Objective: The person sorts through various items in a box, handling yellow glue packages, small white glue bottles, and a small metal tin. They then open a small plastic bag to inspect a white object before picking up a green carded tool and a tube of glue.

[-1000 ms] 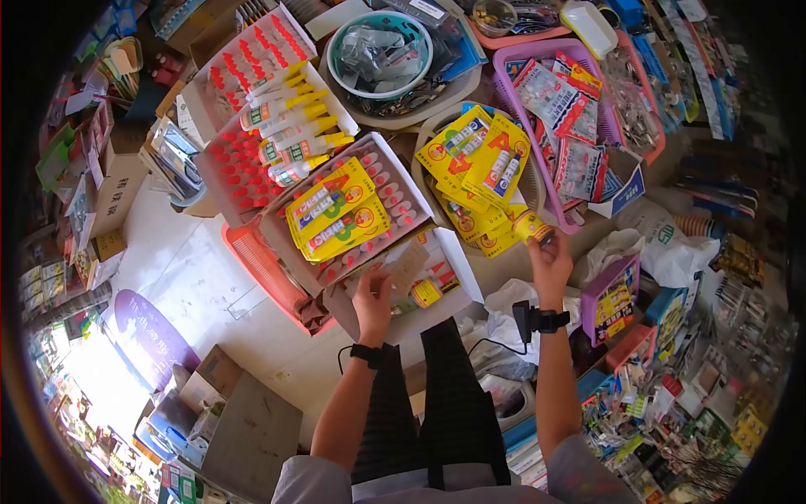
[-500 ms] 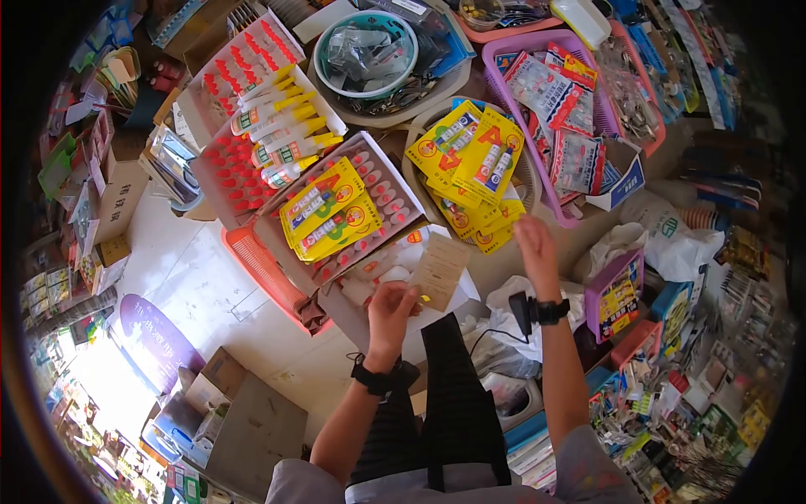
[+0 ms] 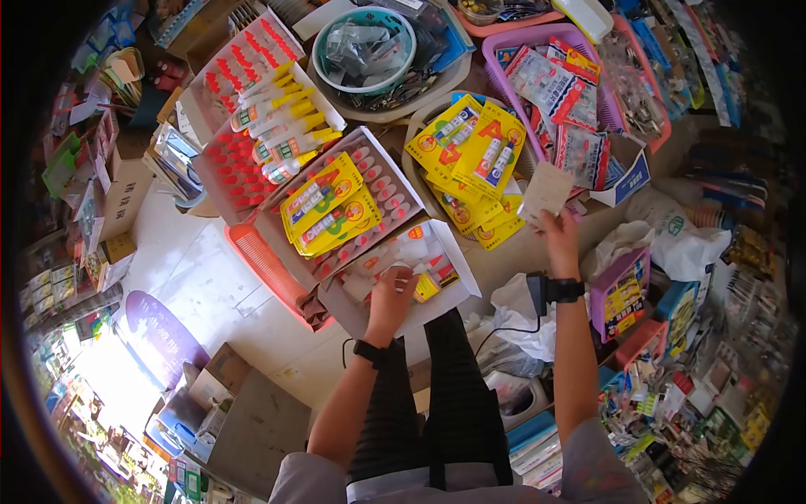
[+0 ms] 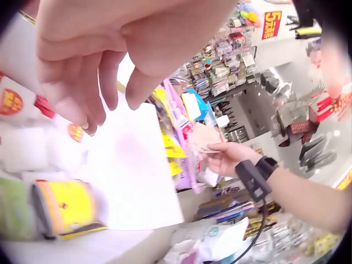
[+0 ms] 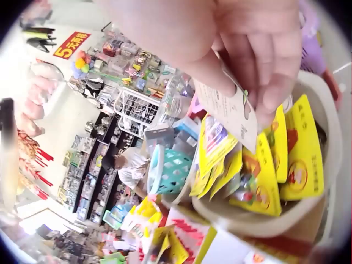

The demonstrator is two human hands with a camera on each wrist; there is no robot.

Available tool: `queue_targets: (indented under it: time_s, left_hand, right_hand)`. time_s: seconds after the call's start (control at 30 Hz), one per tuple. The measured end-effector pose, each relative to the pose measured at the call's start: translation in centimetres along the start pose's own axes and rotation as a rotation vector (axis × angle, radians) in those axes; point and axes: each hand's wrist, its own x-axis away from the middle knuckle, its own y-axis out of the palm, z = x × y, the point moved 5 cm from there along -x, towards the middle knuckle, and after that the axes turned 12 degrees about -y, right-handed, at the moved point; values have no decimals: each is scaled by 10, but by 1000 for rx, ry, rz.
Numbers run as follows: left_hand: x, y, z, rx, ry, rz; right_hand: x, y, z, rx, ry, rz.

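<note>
Around the work I see a cluttered shop, stock crowding a pale tiled floor [image 3: 189, 252]. On my feed the right hand [image 3: 562, 238] pinches a tan card [image 3: 547, 193] between thumb and fingers, near the beige basket [image 5: 261, 226] of yellow packets [image 3: 472, 149]. The left hand [image 3: 391, 301] is over the white box [image 4: 135, 184], fingers loosely bent, thumb apart from them, near a yellow-labelled bottle [image 4: 67, 206]; whether it touches anything I can't tell.
</note>
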Motion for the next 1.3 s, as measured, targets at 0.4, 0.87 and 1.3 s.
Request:
queue_targets:
  time_s: [0.4, 0.87, 1.3]
  left_hand:
    - [-5, -23, -68, -512, 40, 92]
    - [-7, -2, -54, -493, 31, 111]
    - [-34, 0, -68, -554, -5, 36]
  right_hand:
    - [84, 78, -39, 594, -479, -353]
    - [146, 216, 45, 1130, -841, -902]
    - [18, 60, -73, 196, -403, -49]
